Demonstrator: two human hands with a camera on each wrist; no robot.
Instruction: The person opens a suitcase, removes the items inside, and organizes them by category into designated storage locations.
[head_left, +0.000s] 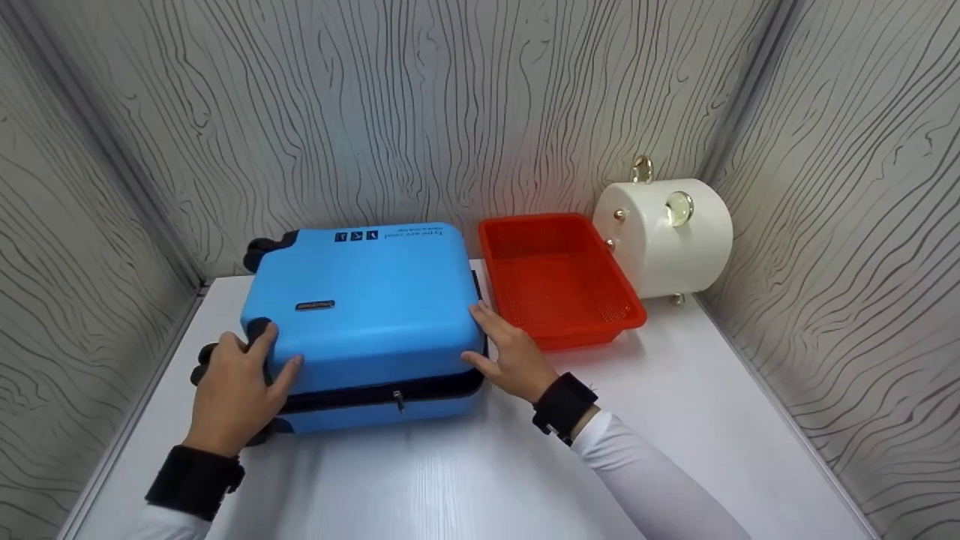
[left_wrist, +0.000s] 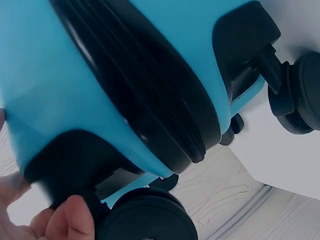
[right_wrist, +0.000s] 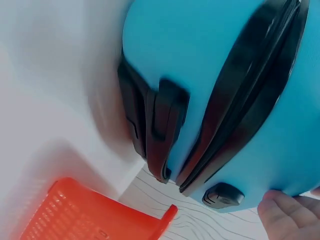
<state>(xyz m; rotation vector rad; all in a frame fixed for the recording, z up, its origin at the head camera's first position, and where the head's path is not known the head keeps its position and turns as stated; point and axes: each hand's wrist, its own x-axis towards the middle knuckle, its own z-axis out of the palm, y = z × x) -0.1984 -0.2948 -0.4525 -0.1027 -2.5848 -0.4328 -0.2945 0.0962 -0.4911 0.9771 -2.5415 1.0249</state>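
Note:
A blue hard-shell suitcase (head_left: 367,292) lies flat on the white table, its wheels toward the left. Along its near side runs a dark seam with a metal zipper pull (head_left: 398,397). My left hand (head_left: 236,390) grips the near left corner of the upper shell, fingers about a black corner piece (left_wrist: 80,160) by a wheel (left_wrist: 150,215). With fingers mostly straight, my right hand (head_left: 517,356) touches the near right corner of the same shell. A black carry handle (right_wrist: 165,120) shows on the suitcase's right end in the right wrist view.
Close to the suitcase's right stands a red plastic basket (head_left: 630,311) with perforated sides. Behind it to the right is a white cylindrical bag or case (head_left: 679,247) with gold-coloured fittings. Wood-grain-patterned walls (head_left: 420,112) enclose the table at the back and both sides.

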